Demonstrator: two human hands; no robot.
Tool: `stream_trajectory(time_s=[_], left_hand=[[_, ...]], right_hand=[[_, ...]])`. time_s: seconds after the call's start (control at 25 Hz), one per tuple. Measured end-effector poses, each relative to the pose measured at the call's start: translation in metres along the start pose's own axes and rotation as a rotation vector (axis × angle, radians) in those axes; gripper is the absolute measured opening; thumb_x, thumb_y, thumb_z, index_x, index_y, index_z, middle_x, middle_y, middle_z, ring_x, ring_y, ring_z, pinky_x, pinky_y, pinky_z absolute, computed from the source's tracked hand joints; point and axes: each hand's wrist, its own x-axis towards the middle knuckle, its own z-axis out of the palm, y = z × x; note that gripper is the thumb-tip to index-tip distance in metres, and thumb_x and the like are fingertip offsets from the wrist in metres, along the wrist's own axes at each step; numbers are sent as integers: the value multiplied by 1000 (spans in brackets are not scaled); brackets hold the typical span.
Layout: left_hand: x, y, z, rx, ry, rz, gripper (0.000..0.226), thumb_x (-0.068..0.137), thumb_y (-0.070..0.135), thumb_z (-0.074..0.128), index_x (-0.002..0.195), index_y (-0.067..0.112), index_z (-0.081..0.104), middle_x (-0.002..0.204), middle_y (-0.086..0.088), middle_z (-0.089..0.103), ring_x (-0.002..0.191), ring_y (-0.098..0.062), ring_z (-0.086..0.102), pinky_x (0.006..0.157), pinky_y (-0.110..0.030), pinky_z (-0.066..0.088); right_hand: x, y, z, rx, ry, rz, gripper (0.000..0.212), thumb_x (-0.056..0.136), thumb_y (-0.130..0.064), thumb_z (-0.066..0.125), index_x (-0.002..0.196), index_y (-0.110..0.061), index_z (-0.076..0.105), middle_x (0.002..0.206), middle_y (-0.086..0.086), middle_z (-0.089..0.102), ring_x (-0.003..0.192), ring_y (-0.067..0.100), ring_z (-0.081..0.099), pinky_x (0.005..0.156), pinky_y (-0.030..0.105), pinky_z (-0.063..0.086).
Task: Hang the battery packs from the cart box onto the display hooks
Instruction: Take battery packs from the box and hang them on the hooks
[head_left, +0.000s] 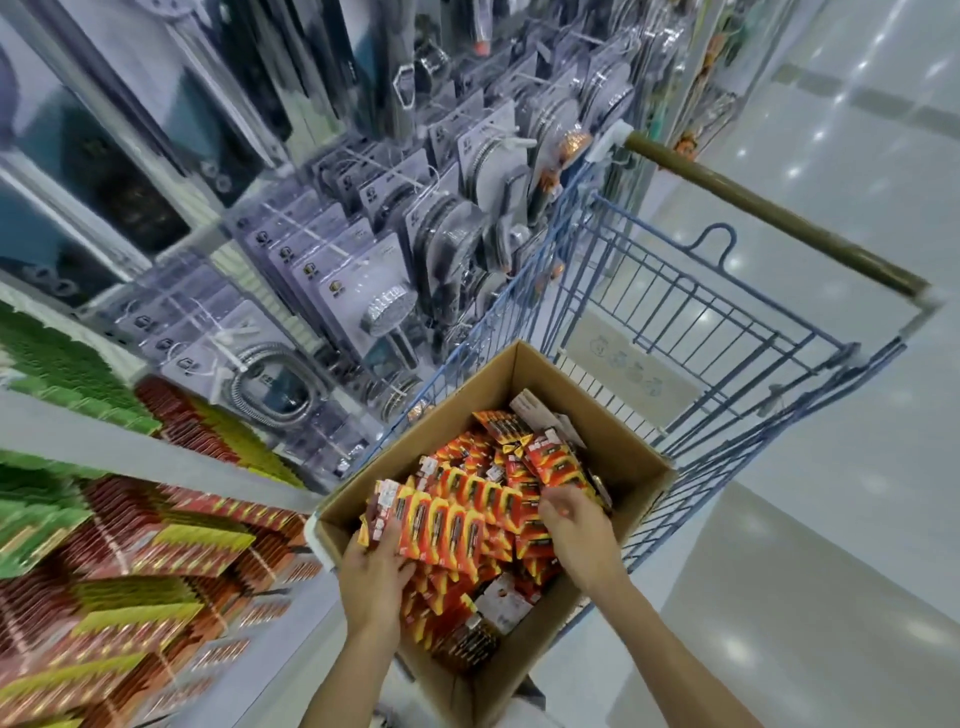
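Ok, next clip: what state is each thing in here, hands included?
Box: open, in the cart, holding many loose packs.
Fanned packs: a row in the left hand's grip, over the box.
Left hand: curled round the fanned packs.
Right hand: down in the box, fingers on loose packs; grip unclear.
Cart: beside the display, far part bare.
Display hooks: already hung with packs, blurred.

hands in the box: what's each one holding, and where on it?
Left hand grips a fanned row of battery packs by its near left end. Right hand reaches into the loose packs in the cardboard box; whether it has any grip cannot be told.
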Motion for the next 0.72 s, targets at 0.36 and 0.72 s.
stream_trajectory(time_s=[0.36,0.72], left_hand=[[-66,46,-103,-182,15,72,21,96,41,63,106,24,70,87,5,81,86,-22,76,78,-39,57],[-75,55,-160,-337,-187,0,26,100,19,61,125,14,66,109,-8,79,90,-21,78,86,-45,56]], right_hand=[[118,-11,100,-478,-449,-26,98,75,-81,64,143,-14,44,144,11,47,134,29,47,110,40,39],[46,-10,70,-173,-122,-113,53,99,-39,63,142,-10,50,144,12,56,129,31,56,112,45,43]])
